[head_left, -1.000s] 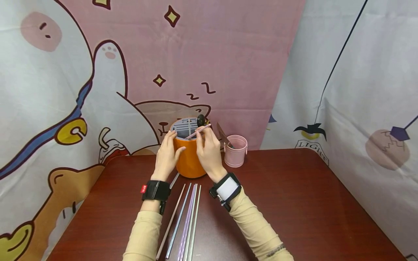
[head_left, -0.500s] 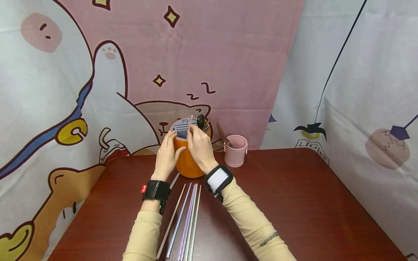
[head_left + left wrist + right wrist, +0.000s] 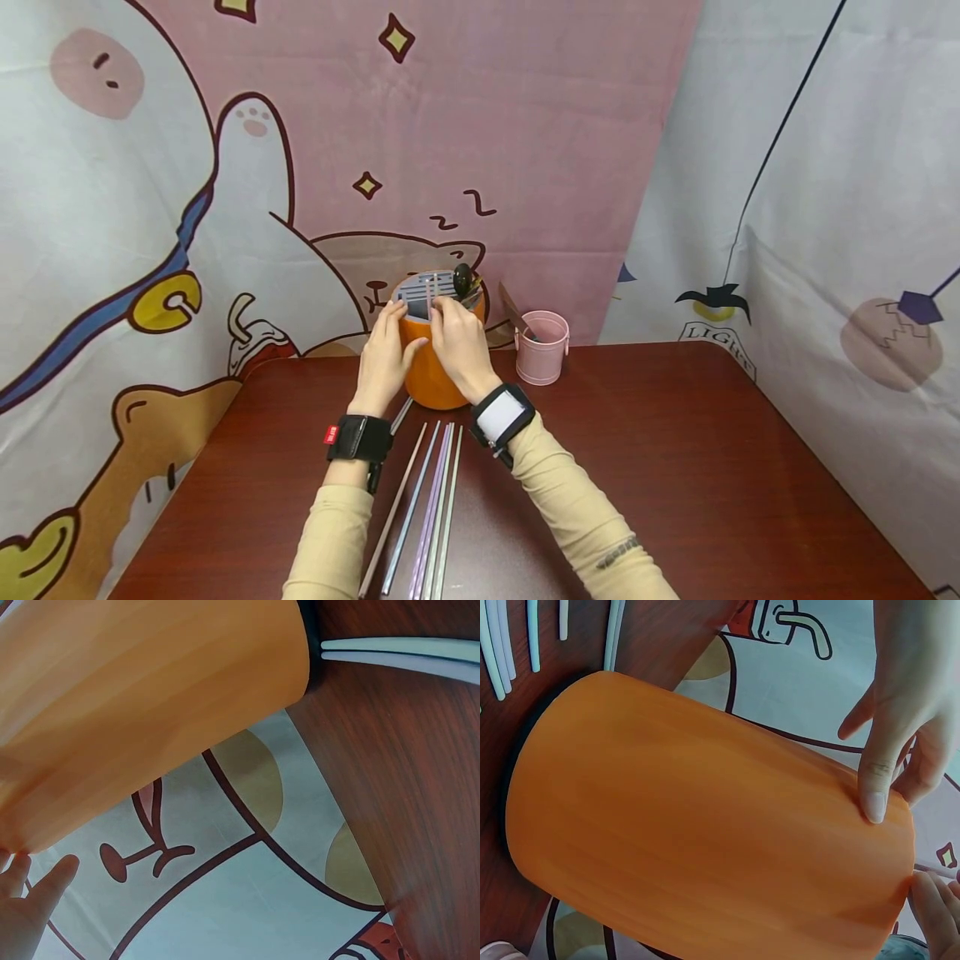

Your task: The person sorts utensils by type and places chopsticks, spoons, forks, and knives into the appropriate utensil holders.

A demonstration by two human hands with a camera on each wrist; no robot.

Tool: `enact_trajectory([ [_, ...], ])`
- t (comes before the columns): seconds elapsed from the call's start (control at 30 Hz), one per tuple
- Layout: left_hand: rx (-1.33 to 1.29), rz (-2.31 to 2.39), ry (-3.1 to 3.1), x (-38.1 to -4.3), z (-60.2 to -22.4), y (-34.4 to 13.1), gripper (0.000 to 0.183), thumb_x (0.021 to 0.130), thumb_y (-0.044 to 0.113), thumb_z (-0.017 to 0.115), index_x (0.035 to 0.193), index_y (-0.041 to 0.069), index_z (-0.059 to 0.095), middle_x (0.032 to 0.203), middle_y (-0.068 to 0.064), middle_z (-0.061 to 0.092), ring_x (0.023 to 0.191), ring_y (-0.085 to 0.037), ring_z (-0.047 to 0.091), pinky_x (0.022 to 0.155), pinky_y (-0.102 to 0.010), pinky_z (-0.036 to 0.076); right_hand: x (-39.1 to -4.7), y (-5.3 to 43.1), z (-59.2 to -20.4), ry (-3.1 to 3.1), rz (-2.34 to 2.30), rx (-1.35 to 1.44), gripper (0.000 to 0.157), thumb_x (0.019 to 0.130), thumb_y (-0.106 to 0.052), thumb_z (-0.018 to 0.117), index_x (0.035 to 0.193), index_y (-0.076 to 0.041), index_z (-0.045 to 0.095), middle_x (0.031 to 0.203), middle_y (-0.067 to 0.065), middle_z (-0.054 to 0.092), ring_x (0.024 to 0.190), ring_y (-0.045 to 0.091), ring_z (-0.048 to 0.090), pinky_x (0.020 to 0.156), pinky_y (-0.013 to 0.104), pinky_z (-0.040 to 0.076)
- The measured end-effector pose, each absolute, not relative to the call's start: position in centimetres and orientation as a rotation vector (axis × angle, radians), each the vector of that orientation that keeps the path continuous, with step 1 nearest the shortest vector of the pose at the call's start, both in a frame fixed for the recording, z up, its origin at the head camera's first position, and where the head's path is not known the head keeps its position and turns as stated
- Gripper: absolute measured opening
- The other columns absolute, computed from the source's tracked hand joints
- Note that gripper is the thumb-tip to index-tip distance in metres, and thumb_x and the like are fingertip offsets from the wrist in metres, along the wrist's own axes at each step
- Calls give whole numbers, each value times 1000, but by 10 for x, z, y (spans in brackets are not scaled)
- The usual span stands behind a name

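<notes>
An orange utensil holder (image 3: 435,375) with a grey slotted top (image 3: 414,293) stands at the back of the table. My left hand (image 3: 381,354) rests on its left rim, fingers fairly straight and thumb stretched out. My right hand (image 3: 461,342) pinches a pale pink chopstick (image 3: 429,292) upright over the slotted top; its lower end is hidden by the fingers. In the right wrist view, the left hand (image 3: 904,727) touches the holder's upper edge, and the right fingertips (image 3: 934,904) show by the rim. Several pastel chopsticks (image 3: 435,508) lie in front of the holder.
A pink bucket (image 3: 542,350) with a brown-bladed utensil (image 3: 513,308) leaning in it stands right of the holder. A black rounded utensil end (image 3: 462,279) sticks up at the holder's right. Two pale chopsticks (image 3: 397,656) lie by its base. A printed cloth (image 3: 525,125) hangs behind the table.
My right hand has moved left and turned the pink chopstick from slanted to upright. The chopstick now stands lower over the slotted top. My left hand has stayed at the rim.
</notes>
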State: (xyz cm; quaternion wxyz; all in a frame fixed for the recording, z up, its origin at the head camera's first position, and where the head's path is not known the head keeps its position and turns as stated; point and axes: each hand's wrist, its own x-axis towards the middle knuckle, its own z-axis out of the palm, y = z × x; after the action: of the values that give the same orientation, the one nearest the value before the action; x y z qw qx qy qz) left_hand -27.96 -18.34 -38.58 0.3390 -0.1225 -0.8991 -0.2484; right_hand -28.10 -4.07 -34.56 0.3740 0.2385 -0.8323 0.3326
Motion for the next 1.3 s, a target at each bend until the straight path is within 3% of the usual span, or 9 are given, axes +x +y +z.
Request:
enact_trajectory([
  [0.27, -311, -649, -2348, -280, -386, -182, 61, 88, 26, 67, 135, -3, 44, 142, -15, 44, 140, -30, 35, 101, -51, 45, -272, -32, -351, -2112, 966, 682, 15, 95, -10, 55, 102, -3, 67, 97, 9, 71, 84, 18, 69, 71, 25, 56],
  [0.6, -321, -669, -2341, -278, -384, -182, 60, 88, 27, 66, 135, -3, 44, 143, -15, 43, 141, -30, 34, 103, -50, 43, -239, -13, -383, -2073, 1280, 645, 13, 93, -9, 59, 95, 1, 68, 86, 10, 72, 75, 16, 70, 62, 18, 56],
  [0.93, -320, -676, -2342, -279, -385, -182, 62, 88, 28, 66, 136, -3, 42, 144, -15, 43, 141, -30, 34, 104, -49, 42, -223, -3, -409, -2183, 1314, 498, 7, 90, -12, 63, 89, -7, 68, 77, 4, 71, 65, 11, 66, 58, 14, 52],
  [1.3, -313, -681, -2339, -279, -388, -183, 62, 88, 27, 66, 137, -3, 42, 144, -15, 43, 141, -30, 34, 105, -48, 42, -215, -2, -423, -2388, 1206, 381, 9, 88, -21, 67, 87, -13, 69, 73, -1, 70, 60, 7, 63, 55, 18, 47],
])
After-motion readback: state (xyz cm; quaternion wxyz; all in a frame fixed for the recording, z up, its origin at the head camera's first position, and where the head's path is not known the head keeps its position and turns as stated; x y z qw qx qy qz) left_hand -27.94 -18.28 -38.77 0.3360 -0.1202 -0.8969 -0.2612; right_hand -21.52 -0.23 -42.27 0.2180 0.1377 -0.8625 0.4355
